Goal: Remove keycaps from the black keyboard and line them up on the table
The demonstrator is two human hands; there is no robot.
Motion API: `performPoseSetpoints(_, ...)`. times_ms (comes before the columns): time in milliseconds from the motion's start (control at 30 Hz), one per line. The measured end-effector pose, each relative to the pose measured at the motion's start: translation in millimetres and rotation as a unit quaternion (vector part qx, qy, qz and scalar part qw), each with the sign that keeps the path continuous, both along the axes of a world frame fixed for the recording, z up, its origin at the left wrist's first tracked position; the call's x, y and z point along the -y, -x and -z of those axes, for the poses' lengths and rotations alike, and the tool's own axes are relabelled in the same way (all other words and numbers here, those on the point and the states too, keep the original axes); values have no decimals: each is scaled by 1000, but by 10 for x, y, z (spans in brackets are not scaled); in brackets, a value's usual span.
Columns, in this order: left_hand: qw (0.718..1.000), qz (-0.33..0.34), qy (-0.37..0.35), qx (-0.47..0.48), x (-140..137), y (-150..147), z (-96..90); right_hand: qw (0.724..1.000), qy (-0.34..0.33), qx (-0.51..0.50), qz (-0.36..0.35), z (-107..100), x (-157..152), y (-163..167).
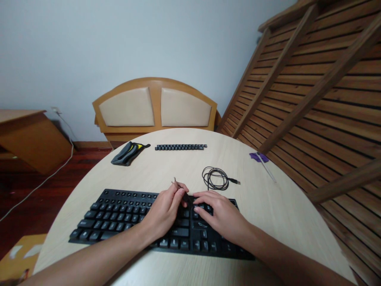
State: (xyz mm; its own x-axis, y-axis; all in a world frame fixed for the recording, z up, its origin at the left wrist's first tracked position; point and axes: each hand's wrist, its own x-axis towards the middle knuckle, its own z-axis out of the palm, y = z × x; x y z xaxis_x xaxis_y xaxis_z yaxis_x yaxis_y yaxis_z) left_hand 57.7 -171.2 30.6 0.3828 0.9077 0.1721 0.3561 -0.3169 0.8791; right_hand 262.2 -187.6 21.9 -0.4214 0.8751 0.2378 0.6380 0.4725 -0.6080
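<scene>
A black keyboard [125,216] lies across the front of the table. Its upper rows at the left show bare key sockets without caps. My left hand [166,208] is closed on a slim dark tool [186,197] with thin wire-like prongs sticking up past the fingers, over the keyboard's upper right part. The tool's exact kind is partly hidden. My right hand [218,216] rests on the keys at the right, thumb and fingers apart, fingertips close to the tool's lower end. Two rows of removed black keycaps [180,147] are lined up near the table's far side.
On the pale round table [143,174] are a grey-black pouch with yellow [127,153], a coiled black USB cable [216,178] behind the keyboard, and a purple cloth [258,157] with a thin pale stick [267,168]. A wooden slatted frame [321,99] leans along the right.
</scene>
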Motion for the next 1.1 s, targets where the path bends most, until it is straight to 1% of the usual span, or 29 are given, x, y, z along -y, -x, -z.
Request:
performPoseSetpoints(300,1000,-13,17,14,-15,8,17,1000,-3,-2,0,18,18,5)
performPoseSetpoints(767,999,-14,20,25,-22,7,14,1000,-8,-1,3,14,14,22)
performPoseSetpoints(933,994,-64,30,84,-27,0,2,1000,-8,-1,6,25,22,7)
performPoseSetpoints(1100,996,-65,19,59,-47,-2,14,1000,-3,3,11,18,15,18)
